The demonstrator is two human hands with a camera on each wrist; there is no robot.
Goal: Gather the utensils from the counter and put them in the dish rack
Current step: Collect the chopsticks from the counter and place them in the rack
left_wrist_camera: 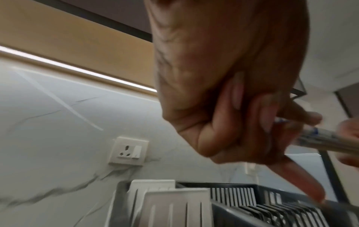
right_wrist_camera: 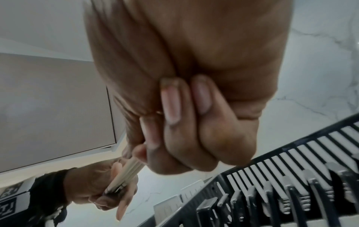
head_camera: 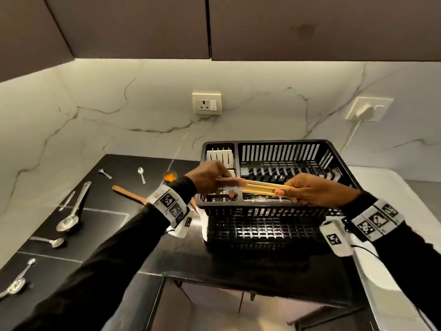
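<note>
A bundle of pale wooden chopsticks (head_camera: 262,187) lies level above the front of the black dish rack (head_camera: 334,149). My left hand (head_camera: 212,177) pinches the patterned end of the chopsticks (left_wrist_camera: 320,138), and my right hand (head_camera: 307,189) grips the other end of the chopsticks (right_wrist_camera: 128,172). Both hands hover over the rack's front compartments. On the black counter (head_camera: 114,223) to the left lie a steel ladle (head_camera: 71,211), several steel spoons (head_camera: 141,174) and a wooden spatula (head_camera: 128,193).
A white cutlery holder (head_camera: 219,156) stands in the rack's back left corner. A small orange bowl (head_camera: 170,175) sits beside my left wrist. Two wall sockets (head_camera: 207,103) are on the marble backsplash, one with a plugged cable (head_camera: 350,134). A white appliance (head_camera: 393,187) stands to the right.
</note>
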